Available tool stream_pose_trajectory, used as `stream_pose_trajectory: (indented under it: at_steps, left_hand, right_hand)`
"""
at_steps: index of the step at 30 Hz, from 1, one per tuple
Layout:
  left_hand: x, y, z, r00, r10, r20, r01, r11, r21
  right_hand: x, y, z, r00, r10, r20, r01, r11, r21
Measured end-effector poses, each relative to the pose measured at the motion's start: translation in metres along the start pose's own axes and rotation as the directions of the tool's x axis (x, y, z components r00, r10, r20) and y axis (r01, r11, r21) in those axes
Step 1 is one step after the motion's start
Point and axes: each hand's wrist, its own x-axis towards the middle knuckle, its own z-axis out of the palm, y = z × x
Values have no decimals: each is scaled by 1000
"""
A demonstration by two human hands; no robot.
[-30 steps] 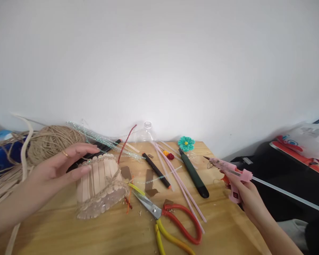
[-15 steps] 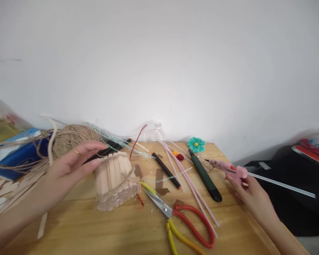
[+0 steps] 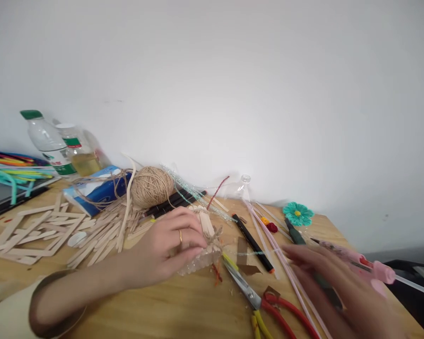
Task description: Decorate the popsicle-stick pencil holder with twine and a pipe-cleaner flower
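Note:
My left hand (image 3: 175,242), with a ring on one finger, is closed around a small craft-stick pot (image 3: 207,223). Twine is tied in a bow on the pot, and the hand hides much of it. My right hand (image 3: 339,292) is blurred, its fingers stretched out and holding nothing, above the green-handled tool (image 3: 297,234). Beyond it, a pink glue gun (image 3: 360,259) with a clear glue stick in its back lies by the table's right edge. Scissors (image 3: 249,292) with red and yellow handles lie open between my hands.
A twine ball (image 3: 152,186), a blue packet (image 3: 104,190) and loose craft sticks (image 3: 99,235) spread on the left. Bottles (image 3: 51,143) stand by the wall. A black marker (image 3: 253,242), pink stems (image 3: 279,254) and a teal flower (image 3: 298,214) lie on the right.
My right hand has let go of the glue gun, set it down at the right and moved left. My left hand has closed over the pot. The view has swung left.

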Motion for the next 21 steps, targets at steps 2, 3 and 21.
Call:
stream_pose_trajectory:
  at_steps: [2, 3, 21]
  left_hand:
    - [2, 1, 2, 1000, -4, -11, 4, 1000, 9]
    - [2, 1, 2, 1000, -4, -16, 5, 1000, 15]
    - [1, -1, 2, 995, 86, 41, -93, 970, 224]
  right_hand:
    - [30, -27, 19, 992, -125, 32, 126, 992, -21]
    - [42, -38, 27, 980, -191, 56, 191, 981, -9]
    - [46, -43, 61, 968, -250, 22, 243, 954, 174]
